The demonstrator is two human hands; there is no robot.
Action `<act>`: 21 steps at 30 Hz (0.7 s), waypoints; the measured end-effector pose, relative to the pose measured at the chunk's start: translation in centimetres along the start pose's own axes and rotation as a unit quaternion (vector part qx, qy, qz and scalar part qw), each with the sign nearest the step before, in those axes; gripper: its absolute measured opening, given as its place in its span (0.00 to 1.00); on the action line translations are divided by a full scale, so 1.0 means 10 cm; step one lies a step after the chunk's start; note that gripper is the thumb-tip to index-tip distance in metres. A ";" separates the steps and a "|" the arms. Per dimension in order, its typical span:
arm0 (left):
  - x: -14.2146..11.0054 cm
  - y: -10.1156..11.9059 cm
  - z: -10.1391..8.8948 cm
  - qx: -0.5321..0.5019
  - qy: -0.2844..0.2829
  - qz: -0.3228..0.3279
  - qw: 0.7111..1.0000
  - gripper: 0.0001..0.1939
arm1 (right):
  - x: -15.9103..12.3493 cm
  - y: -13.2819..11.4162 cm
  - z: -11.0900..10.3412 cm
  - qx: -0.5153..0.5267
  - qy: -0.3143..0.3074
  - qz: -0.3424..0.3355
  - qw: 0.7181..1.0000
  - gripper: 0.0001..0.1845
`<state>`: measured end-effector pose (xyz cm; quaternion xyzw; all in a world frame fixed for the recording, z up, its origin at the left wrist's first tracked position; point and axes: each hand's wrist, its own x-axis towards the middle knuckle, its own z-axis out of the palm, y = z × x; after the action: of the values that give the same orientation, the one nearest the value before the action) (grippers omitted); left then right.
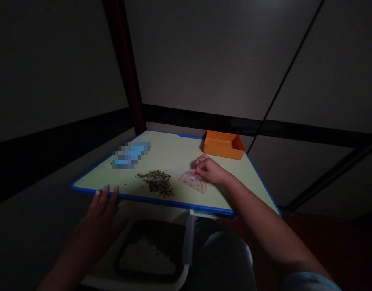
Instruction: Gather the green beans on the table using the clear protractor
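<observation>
"How many hands do you count?"

"Two, a left hand (pixel 96 220) and a right hand (pixel 210 169). The left has its fingers stretched and slightly apart, their tips on the table's near edge, at the left."

"And the right?"

"Its fingers are curled in at the far right side of one half-round pink piece (pixel 192 182), which lies flat, right of the middle. Whether they pinch anything, I cannot tell."

"What else is on the table (pixel 174 149)?"

"One heap of small dark bits (pixel 158 184), too many to count, left of the pink piece and well apart from it. One orange box (pixel 224 151) stands at the far right, and one blurred blue thing (pixel 131 155) lies at the far left."

"Anything lower down?"

"One white container (pixel 176 215), just below the near edge, between the left hand and one trousered leg (pixel 224 252). More dark bits cover part of its bottom; they can't be counted either."
</observation>
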<state>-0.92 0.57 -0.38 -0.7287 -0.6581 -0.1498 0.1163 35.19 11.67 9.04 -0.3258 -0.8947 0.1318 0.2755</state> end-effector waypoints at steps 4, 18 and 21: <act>0.00 -0.03 0.02 0.004 -0.003 0.000 1.000 0.42 | 0.00 -0.08 0.02 0.026 -0.037 -0.017 0.999 0.19; -0.01 -0.07 0.08 0.000 0.022 0.026 0.999 0.43 | 0.00 -0.12 0.02 0.089 -0.066 -0.049 0.993 0.19; -0.01 -0.06 0.06 0.003 0.019 0.025 0.999 0.43 | 0.00 -0.16 0.02 0.102 -0.094 -0.062 0.988 0.18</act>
<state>-1.50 0.78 -1.03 -0.7415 -0.6378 -0.1586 0.1350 34.21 10.43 9.54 -0.2259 -0.9172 0.2348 0.2294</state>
